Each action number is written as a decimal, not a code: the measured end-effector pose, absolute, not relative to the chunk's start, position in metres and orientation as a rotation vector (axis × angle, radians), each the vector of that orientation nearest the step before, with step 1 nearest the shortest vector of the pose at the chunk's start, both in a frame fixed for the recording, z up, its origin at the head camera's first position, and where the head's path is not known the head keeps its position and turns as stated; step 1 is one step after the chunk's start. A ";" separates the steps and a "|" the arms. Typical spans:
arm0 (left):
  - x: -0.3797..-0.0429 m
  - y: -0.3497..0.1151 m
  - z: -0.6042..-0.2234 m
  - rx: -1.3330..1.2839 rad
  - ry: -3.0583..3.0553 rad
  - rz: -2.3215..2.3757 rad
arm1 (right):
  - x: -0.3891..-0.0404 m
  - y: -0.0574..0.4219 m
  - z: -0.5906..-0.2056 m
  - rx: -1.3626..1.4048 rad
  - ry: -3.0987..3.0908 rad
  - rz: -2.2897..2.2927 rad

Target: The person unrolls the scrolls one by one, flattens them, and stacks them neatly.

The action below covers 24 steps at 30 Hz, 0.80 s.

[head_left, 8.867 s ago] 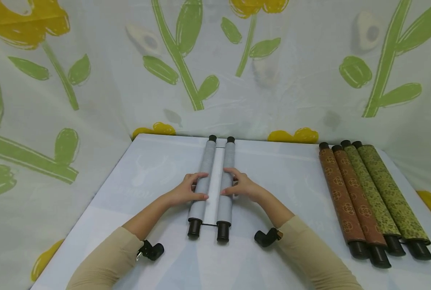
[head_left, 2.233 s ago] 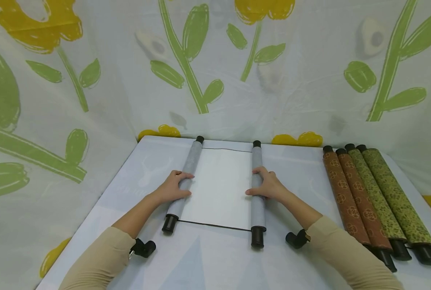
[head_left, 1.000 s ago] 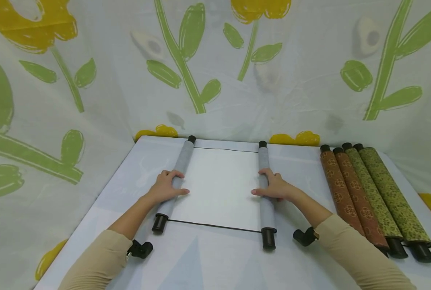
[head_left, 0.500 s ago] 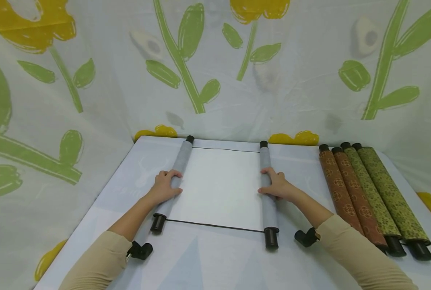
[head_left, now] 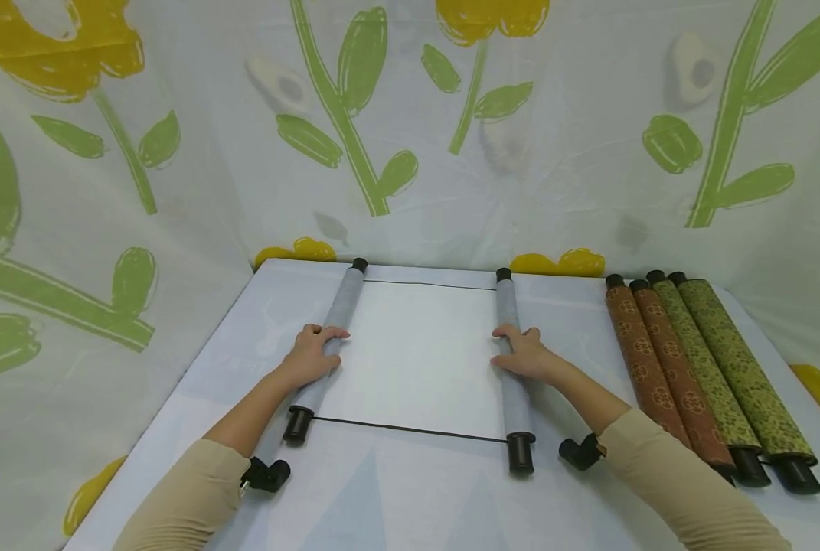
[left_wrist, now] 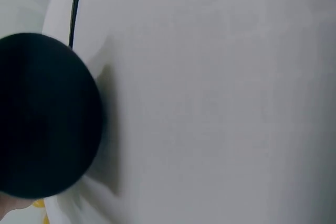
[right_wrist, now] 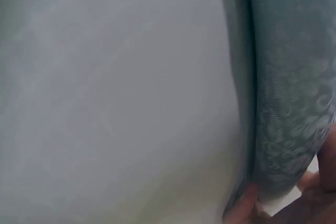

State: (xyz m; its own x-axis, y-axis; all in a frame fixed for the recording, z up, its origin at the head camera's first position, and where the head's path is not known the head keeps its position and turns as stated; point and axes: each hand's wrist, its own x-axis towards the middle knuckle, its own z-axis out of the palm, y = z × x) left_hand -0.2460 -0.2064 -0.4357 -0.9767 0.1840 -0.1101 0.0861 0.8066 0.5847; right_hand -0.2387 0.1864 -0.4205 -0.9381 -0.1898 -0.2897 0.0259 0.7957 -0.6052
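Observation:
A scroll (head_left: 410, 352) with blank white paper lies partly unrolled on the table, a thin black line along its near and far edges. Its two grey rolls end in black knobs. My left hand (head_left: 308, 356) grips the left roll (head_left: 346, 298) around its middle, thumb on the paper side. On the other side my right hand (head_left: 525, 353) holds the right roll (head_left: 508, 304) in the same way. In the left wrist view a round black knob (left_wrist: 47, 116) fills the left. The right wrist view shows the patterned grey roll (right_wrist: 294, 87) with fingertips at its lower end.
Two brown patterned rolls (head_left: 647, 360) and two green patterned rolls (head_left: 740, 360) lie side by side on the right of the white table (head_left: 410, 497). A flower-printed cloth (head_left: 451, 199) hangs behind and at the left. Black wrist cameras sit on both sleeves.
The two grey rolls started close together and have moved apart, left and right, baring a wide stretch of white paper. Over the last half second they spread only slightly more.

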 end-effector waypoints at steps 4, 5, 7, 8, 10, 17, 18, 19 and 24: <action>-0.243 -0.208 -0.434 0.221 2.840 0.879 | -0.237 0.189 -0.419 -0.116 2.691 -0.894; -0.243 -0.209 -0.433 0.230 2.842 0.867 | -0.237 0.190 -0.419 -0.110 2.702 -0.895; -0.242 -0.210 -0.432 0.240 2.846 0.847 | -0.237 0.193 -0.419 -0.099 2.717 -0.889; -0.243 -0.211 -0.432 0.238 2.847 0.840 | -0.237 0.194 -0.419 -0.093 2.721 -0.886; -0.243 -0.213 -0.431 0.224 2.845 0.841 | -0.237 0.197 -0.418 -0.091 2.716 -0.887; -0.245 -0.222 -0.430 0.178 2.814 0.921 | -0.233 0.204 -0.413 -0.127 2.689 -0.888; -0.245 -0.223 -0.430 0.174 2.813 0.923 | -0.233 0.205 -0.412 -0.128 2.687 -0.882; -0.245 -0.224 -0.429 0.173 2.810 0.919 | -0.233 0.205 -0.412 -0.134 2.688 -0.875; -0.244 -0.227 -0.427 0.203 2.801 0.867 | -0.235 0.205 -0.412 -0.098 2.717 -0.850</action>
